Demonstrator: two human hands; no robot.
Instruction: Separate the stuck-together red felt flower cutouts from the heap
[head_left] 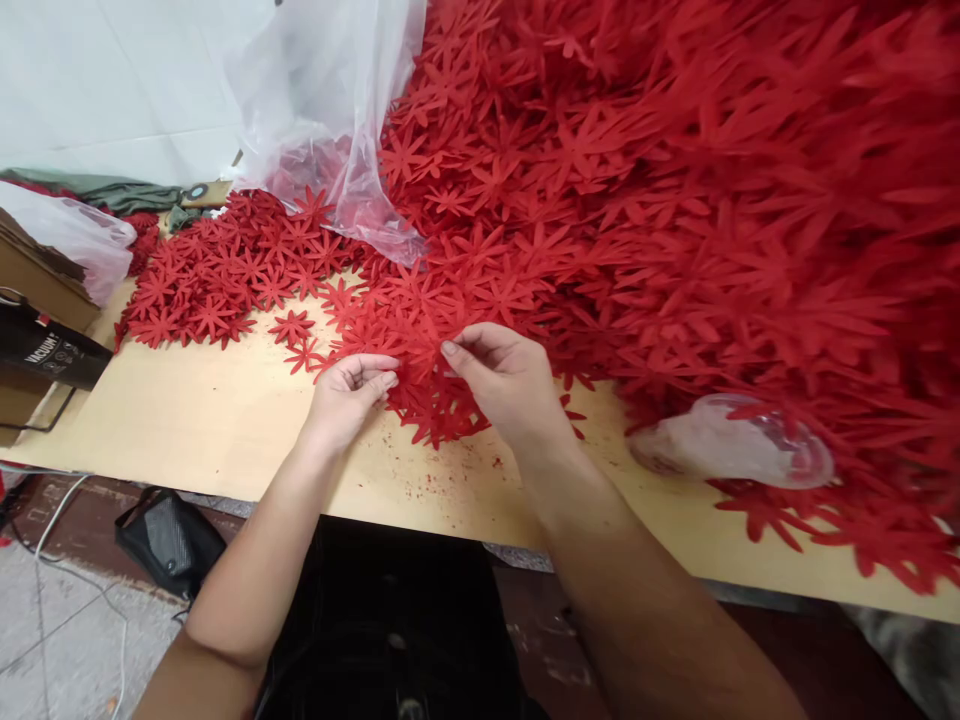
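Both hands hide the flowers point(435, 400) they grip: left hand point(349, 392) curled on the pile's edge, right hand point(504, 378) pinching petals; fingertips partly buried.

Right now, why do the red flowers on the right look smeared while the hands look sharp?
Head view: the left hand and right hand are crisp; the red flower pile stretches and blurs toward the right edge, looking like wide-lens distortion; light is even, with soft glare on the plastic bag.
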